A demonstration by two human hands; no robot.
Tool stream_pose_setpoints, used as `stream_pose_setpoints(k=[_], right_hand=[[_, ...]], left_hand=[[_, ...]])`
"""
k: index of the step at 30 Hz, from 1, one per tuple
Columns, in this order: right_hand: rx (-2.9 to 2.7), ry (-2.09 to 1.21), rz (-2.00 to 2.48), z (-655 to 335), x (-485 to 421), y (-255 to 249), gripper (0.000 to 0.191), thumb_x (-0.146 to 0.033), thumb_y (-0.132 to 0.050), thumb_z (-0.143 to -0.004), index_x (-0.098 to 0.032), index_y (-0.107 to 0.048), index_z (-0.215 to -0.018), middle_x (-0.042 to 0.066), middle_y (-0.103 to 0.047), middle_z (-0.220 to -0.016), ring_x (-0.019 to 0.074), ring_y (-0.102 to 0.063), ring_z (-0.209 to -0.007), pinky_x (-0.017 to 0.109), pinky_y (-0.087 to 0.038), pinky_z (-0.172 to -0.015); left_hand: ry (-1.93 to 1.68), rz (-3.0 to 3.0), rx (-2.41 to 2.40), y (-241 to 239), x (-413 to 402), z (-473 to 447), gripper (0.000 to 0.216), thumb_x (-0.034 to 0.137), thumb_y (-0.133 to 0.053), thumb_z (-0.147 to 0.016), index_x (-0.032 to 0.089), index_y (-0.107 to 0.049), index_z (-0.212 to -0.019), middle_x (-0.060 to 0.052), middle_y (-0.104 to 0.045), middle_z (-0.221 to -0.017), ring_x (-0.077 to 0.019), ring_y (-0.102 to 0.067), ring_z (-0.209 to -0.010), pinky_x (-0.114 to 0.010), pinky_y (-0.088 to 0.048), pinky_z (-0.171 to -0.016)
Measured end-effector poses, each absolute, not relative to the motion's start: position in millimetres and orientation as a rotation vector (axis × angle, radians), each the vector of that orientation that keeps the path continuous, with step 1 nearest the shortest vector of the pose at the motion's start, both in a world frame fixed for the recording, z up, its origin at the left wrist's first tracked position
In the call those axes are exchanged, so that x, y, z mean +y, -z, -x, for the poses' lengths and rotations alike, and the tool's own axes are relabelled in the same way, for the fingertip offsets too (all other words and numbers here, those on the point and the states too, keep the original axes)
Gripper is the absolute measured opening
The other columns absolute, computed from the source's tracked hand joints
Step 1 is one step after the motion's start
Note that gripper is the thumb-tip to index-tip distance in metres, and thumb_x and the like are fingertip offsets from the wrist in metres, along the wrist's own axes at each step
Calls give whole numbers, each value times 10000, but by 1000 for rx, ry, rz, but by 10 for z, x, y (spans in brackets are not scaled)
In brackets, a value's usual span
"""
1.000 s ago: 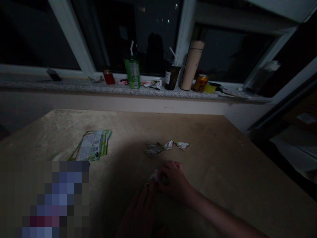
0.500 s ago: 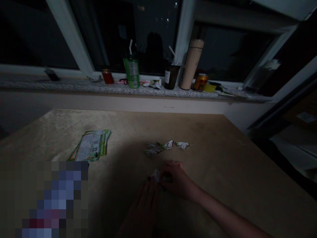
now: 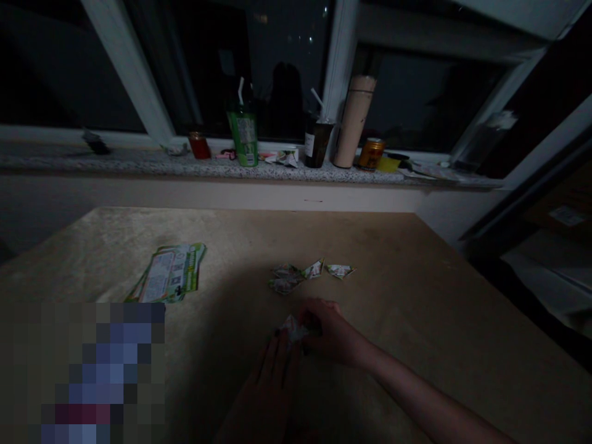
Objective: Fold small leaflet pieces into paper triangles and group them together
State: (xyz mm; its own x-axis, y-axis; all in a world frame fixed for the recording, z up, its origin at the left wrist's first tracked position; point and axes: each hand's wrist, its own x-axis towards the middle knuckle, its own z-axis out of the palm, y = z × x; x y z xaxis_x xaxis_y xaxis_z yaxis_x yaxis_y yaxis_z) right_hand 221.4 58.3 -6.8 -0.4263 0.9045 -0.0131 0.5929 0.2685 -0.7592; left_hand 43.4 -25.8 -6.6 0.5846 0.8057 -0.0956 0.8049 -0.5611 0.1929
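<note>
A small piece of folded printed paper lies on the table between my hands. My left hand lies flat with its fingers stretched out, the fingertips resting on the paper's near left part. My right hand is curled, its thumb and fingers pinching the paper's right side; the fingertips are partly hidden. Beyond my hands sit several folded paper triangles: a darker cluster, one triangle touching or nearly touching it, and another triangle on the right.
A stack of green printed sheets lies on the table at the left. On the windowsill stand a green cup, a dark cup, a beige flask, an orange can and a red jar. The lower left corner is pixelated.
My right hand's fingers have shifted slightly on the paper, and more of its pale surface shows between my hands. My left hand stays pressed in place.
</note>
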Motion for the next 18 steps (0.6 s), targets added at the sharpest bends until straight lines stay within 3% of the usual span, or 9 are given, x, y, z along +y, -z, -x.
stream_pose_setpoints(k=[18], right_hand=[[-2131, -1164, 1179, -2343, 679, 77, 322, 49, -522, -545, -177, -559, -772, -48, -525, -742, 108, -442, -652, 209, -299, -602]], left_hand=[[62, -2544, 1343, 8, -243, -466, 877, 574, -612, -799, -4, -364, -1411, -281, -229, -1451, -442, -254, -1323, -524, -330, -1044]])
